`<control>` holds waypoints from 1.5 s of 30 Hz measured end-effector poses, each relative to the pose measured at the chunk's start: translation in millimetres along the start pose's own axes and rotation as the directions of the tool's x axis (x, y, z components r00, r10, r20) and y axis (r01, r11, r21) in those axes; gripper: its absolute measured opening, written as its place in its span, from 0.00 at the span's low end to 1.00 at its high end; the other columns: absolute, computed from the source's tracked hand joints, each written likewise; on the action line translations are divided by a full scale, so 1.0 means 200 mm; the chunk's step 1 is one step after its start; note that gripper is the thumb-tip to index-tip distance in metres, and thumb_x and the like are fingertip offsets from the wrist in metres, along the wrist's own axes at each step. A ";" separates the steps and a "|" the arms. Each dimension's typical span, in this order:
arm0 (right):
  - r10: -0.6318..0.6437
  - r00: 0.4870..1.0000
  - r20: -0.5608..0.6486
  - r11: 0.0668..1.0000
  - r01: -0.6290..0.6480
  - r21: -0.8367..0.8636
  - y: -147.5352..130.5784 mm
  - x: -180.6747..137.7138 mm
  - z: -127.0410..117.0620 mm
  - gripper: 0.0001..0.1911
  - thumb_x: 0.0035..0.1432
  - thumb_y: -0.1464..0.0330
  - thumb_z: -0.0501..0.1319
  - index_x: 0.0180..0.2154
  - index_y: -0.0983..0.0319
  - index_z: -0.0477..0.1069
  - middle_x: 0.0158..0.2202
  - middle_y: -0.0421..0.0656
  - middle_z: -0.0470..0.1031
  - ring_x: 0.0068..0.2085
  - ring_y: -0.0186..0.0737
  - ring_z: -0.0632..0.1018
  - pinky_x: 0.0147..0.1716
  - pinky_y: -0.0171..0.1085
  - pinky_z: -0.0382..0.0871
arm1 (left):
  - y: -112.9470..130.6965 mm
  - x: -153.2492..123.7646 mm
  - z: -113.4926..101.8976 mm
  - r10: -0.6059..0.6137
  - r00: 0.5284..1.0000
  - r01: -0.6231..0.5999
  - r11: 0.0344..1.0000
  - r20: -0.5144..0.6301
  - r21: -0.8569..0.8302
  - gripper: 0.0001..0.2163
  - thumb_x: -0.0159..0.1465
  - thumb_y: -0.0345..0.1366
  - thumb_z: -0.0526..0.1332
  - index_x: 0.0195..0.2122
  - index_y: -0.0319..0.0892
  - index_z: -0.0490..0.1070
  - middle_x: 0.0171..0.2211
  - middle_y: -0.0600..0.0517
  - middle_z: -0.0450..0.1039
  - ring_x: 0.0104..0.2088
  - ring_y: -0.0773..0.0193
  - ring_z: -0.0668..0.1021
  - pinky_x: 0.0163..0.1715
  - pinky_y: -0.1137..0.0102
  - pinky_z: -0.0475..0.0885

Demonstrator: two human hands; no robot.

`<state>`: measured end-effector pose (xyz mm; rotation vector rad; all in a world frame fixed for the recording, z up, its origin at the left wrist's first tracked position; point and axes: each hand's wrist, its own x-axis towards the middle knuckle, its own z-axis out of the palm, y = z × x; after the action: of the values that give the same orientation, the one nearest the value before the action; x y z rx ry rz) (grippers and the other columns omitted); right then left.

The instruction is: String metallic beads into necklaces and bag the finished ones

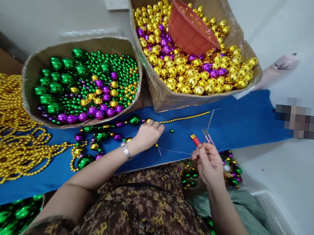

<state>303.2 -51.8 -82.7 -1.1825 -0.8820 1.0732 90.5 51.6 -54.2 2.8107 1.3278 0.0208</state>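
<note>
My left hand (148,134), with a metal watch at the wrist, is curled over a strand of green, purple and gold beads (118,137). Its fingertips are partly hidden. A small gold bead (156,145) shows just below the fingers, where a thin clear thread (174,151) runs across to my right hand (208,163). That hand pinches a long thin needle (210,120), which points up and away. Behind it lie a red and yellow packet (195,140) and a small pink-handled tool (208,138). A fine gold bead chain (186,118) stretches right from near my left hand.
Two cardboard boxes of loose beads stand behind: one mostly green (56,86), one mostly gold (191,74) with a red basket (192,29) in it. Gold bead chains (10,154) pile at left on the blue cloth (238,118). A single green bead (172,131) lies mid-cloth.
</note>
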 end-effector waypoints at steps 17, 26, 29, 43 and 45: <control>-0.120 0.906 0.405 0.736 0.355 -0.577 0.01 -0.08 0.20 0.07 0.64 0.66 0.55 0.37 0.59 0.71 0.33 0.42 0.77 0.33 0.37 0.77 0.34 0.34 0.70 | -0.24 -0.12 0.03 -0.522 0.796 0.005 -0.500 0.306 -0.866 0.11 0.60 0.42 0.65 0.38 0.39 0.73 0.33 0.49 0.76 0.31 0.64 0.79 0.29 0.71 0.76; -0.199 0.870 0.452 0.662 0.459 -0.592 0.02 -0.08 0.23 0.06 0.64 0.69 0.54 0.37 0.59 0.70 0.33 0.42 0.76 0.33 0.37 0.77 0.36 0.34 0.69 | -0.18 -0.13 -0.02 -0.546 0.713 -0.091 -0.694 0.440 -0.714 0.07 0.66 0.36 0.59 0.38 0.38 0.72 0.33 0.48 0.78 0.33 0.63 0.81 0.34 0.69 0.78; -0.205 0.868 0.453 0.656 0.465 -0.594 0.01 -0.08 0.23 0.06 0.64 0.68 0.54 0.37 0.59 0.70 0.32 0.42 0.76 0.33 0.37 0.77 0.36 0.34 0.69 | -0.17 -0.13 -0.02 -0.564 0.707 -0.130 -0.697 0.427 -0.705 0.07 0.66 0.35 0.59 0.33 0.38 0.71 0.31 0.49 0.78 0.33 0.64 0.81 0.38 0.68 0.78; -0.193 0.882 0.431 0.647 0.444 -0.620 0.00 -0.09 0.23 0.07 0.65 0.67 0.54 0.37 0.59 0.71 0.32 0.43 0.77 0.33 0.37 0.77 0.36 0.35 0.70 | -0.17 -0.16 -0.01 -0.554 0.754 -0.090 -0.620 0.353 -0.779 0.09 0.60 0.36 0.64 0.41 0.40 0.72 0.34 0.51 0.77 0.35 0.64 0.81 0.39 0.67 0.77; -0.183 0.880 0.437 0.649 0.442 -0.619 0.01 -0.09 0.23 0.07 0.64 0.67 0.54 0.37 0.59 0.71 0.32 0.43 0.77 0.33 0.37 0.77 0.35 0.34 0.70 | -0.17 -0.16 -0.01 -0.557 0.755 -0.102 -0.622 0.347 -0.777 0.10 0.61 0.35 0.64 0.43 0.41 0.72 0.34 0.51 0.77 0.36 0.64 0.81 0.40 0.67 0.77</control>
<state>255.6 -56.6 -75.4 -1.3966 -1.8295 0.6413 43.1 48.6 -52.7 0.4735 0.9543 1.1964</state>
